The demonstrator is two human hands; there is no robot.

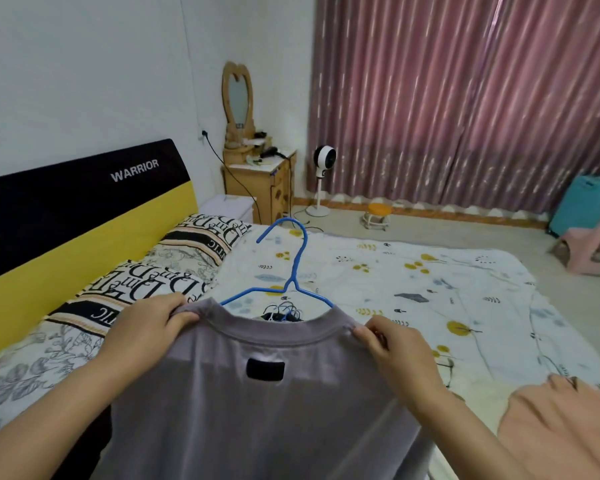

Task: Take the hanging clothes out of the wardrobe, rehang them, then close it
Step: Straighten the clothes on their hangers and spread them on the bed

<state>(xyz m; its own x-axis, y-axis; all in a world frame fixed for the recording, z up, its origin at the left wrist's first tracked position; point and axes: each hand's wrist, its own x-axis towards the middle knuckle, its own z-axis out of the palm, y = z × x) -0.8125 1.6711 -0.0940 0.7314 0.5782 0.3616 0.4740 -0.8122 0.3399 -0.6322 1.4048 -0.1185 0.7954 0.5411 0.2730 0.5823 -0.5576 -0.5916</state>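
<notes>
the step in hand looks like the rehanging itself: a grey-purple t-shirt (257, 393) is held up over the bed (430, 289), with a blue hanger (293, 271) seated in its neck opening, hook standing up and tilted a little to the left. the left hand (146, 327) pinches the shoulder seam at the left end of the collar, fingers curled over the fabric, and the right hand (392, 344) pinches the right shoulder the same way, so each grip is closed on cloth rather than on the hanger. both hanger shoulders disappear under the collar, and i judge the shirt is being settled or straightened on them. the next move probably calls for smoothing the shoulders evenly, then freeing one hand to take the hook and carry the shirt to the wardrobe rail. the wardrobe is not in view at all, so its door and rail cannot be judged. a dark tangle just behind the collar (283, 311) may be more hangers or a garment lying on the bed; it is too blocked to tell. a peach-coloured cloth (561, 427) at the lower right is cut off by the frame, and the shirt's hem and sleeves run out of view below.
</notes>
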